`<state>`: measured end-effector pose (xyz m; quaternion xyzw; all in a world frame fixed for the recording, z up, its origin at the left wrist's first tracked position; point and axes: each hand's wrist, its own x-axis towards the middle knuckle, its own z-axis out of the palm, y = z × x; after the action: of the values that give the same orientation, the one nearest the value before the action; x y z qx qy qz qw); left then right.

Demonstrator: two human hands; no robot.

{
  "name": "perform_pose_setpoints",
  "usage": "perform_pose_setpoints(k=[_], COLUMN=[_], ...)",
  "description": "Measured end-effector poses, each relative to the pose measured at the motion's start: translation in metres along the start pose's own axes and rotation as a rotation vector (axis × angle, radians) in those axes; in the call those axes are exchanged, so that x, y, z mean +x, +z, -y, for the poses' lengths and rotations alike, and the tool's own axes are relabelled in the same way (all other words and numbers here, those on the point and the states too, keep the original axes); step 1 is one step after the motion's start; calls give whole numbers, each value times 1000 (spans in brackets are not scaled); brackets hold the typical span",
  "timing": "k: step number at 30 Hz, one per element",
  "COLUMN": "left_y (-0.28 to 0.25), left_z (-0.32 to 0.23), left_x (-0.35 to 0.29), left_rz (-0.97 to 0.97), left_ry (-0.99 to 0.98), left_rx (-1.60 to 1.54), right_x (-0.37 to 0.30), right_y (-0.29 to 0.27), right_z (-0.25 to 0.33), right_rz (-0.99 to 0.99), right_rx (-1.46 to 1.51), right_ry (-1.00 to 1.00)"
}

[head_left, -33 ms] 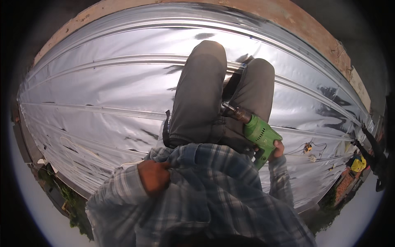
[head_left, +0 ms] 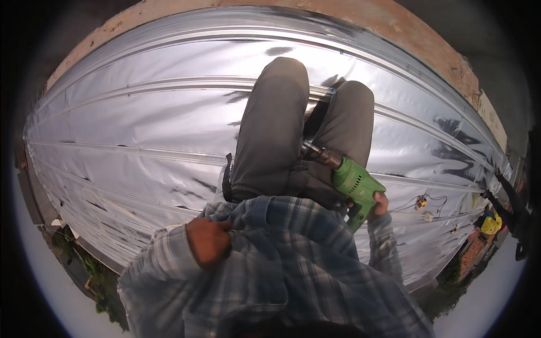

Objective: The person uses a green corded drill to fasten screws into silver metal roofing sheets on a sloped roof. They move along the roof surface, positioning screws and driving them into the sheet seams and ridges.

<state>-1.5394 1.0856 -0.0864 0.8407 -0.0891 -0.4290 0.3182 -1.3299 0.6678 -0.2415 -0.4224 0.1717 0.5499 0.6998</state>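
My right hand [head_left: 380, 204] is wrapped round the handle of a green power drill [head_left: 359, 183]. The drill lies across my lap, its chuck and metal socket bit [head_left: 313, 147] pointing up and left between my thighs. At my chest, my left hand [head_left: 208, 242] is closed on the front of my blue-grey plaid shirt [head_left: 270, 248]; its fingertips are partly hidden in the cloth. My knees are bent, in grey trousers [head_left: 273, 124].
Shiny silver foil sheeting [head_left: 169, 112] spreads around me, crossed by long metal battens [head_left: 169, 83]. An orange-brown wall [head_left: 389, 25] borders the far side. To the right lie a yellow item with a cord [head_left: 420, 201], a yellow cloth-like thing [head_left: 491, 223] and a dark, limb-like shape [head_left: 513, 208].
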Motion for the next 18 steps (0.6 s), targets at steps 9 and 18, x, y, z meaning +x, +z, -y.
perform_pose_setpoints(k=[9,18], left_y=[-70,-116], left_z=[-17,8], left_x=[-3,43], left_rz=[-91,-657], left_ry=[388,434], left_rx=[-174,-997], right_x=[7,-17], right_y=[5,26], right_z=[1,21], right_rz=[30,54], right_rx=[68,49], right_ry=[-133,-328])
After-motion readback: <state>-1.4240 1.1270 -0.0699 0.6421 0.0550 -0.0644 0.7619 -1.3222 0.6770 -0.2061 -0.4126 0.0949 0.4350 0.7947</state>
